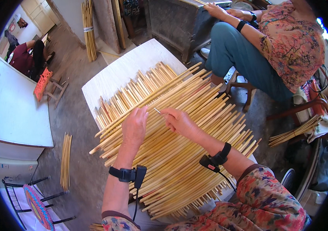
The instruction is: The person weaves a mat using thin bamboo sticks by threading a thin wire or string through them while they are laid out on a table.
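Across a flat white board [133,61] lies a broad pile of slender, straw-yellow, cane-like sticks [187,146], the upper ones slanting from lower left to upper right. Beyond them, on the far side, the ends of other sticks jut out crosswise. Over the pile's far part, the left hand [134,125] is partly curled, fingers bent beside a long stick; whether it grips that stick I cannot tell. Just to its right, the right hand [178,121] is closed, pinching a slim, pale, pointed tool [157,110] whose tip points toward the left hand. Each forearm wears a black strap with a small dark box.

At upper right, a seated co-worker in a flowered top [291,42] and teal trousers [244,57] holds thin sticks. On the grey floor at left lies a loose yellow stick bundle [66,161], near a colourful round woven seat pad [38,208].
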Motion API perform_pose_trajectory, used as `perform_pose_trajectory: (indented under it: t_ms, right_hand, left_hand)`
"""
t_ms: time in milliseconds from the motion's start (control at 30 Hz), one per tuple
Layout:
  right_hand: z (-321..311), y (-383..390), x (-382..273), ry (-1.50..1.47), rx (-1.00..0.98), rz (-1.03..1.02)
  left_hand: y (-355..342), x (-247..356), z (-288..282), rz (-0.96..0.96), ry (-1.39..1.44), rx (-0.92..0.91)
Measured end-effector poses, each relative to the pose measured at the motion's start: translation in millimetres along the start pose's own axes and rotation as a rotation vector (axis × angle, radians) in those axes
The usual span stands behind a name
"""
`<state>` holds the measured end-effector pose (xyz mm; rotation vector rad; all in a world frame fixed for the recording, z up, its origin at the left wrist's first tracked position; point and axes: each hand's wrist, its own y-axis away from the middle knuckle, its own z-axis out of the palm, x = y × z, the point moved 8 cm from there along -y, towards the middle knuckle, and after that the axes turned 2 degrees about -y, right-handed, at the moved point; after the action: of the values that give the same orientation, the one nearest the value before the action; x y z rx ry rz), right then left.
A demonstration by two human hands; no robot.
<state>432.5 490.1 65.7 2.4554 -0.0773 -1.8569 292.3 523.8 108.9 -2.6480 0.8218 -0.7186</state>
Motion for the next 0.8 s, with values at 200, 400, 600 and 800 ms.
perform_pose_trajectory:
  t_ms: [200, 400, 600, 800]
  right_hand:
    - [8.2, 1.9, 12.3, -0.284, -0.124, 0.227]
    - [4.8, 2.4, 2.7, -0.026, -0.044, 0.072]
    - [6.7, 1.8, 6.9, -0.074, 0.000, -0.003]
    - [7.3, 3.3, 5.0, -0.054, -0.005, 0.012]
  left_hand:
    - [-5.0, 3.3, -3.2, -0.014, 0.028, -0.038]
    - [-2.0, 6.0, -2.8, 0.047, -0.025, 0.048]
    - [0.0, 5.8, 0.2, 0.036, -0.032, 0.046]
    - [1.3, 8.0, 1.7, 0.029, -0.081, 0.027]
